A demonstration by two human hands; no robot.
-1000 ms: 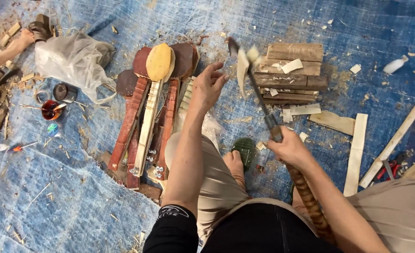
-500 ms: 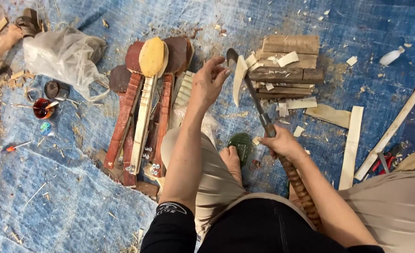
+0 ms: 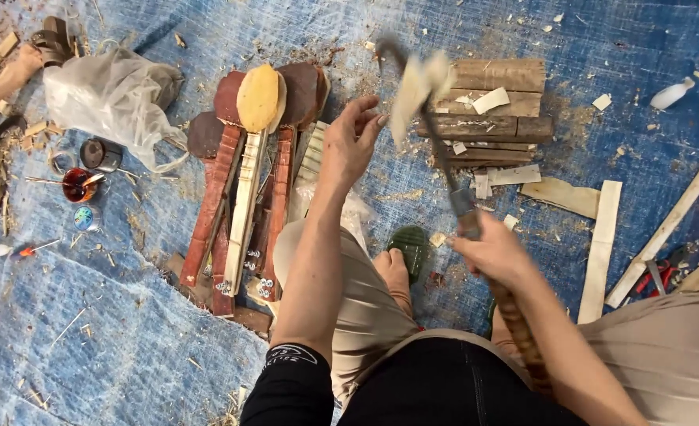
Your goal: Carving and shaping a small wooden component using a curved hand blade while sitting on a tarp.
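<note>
The pale wood piece (image 3: 419, 87) is a blurred, light-coloured sliver just in front of the stacked wood blocks (image 3: 495, 102), over the blue tarp (image 3: 89, 331) that covers the floor. In the head view, the person's left hand (image 3: 352, 143) is beside it with the fingers loosely curled and half open; whether the fingertips actually pinch the piece cannot be told through the blur. The right hand (image 3: 491, 251) is closed round the handle of a long-handled blade (image 3: 442, 154), whose dark shaft runs up and away to the pale piece.

The step in hand looks like chopping or shaving the piece with the blade. The next stroke would call for a steady hold, with the left fingers kept clear of the edge.

To the left lie carved instrument bodies (image 3: 243, 173), red-brown and pale, side by side. A clear plastic bag (image 3: 109, 99) sits beyond them. Another person's hand (image 3: 18, 67) shows at the far left edge.
</note>
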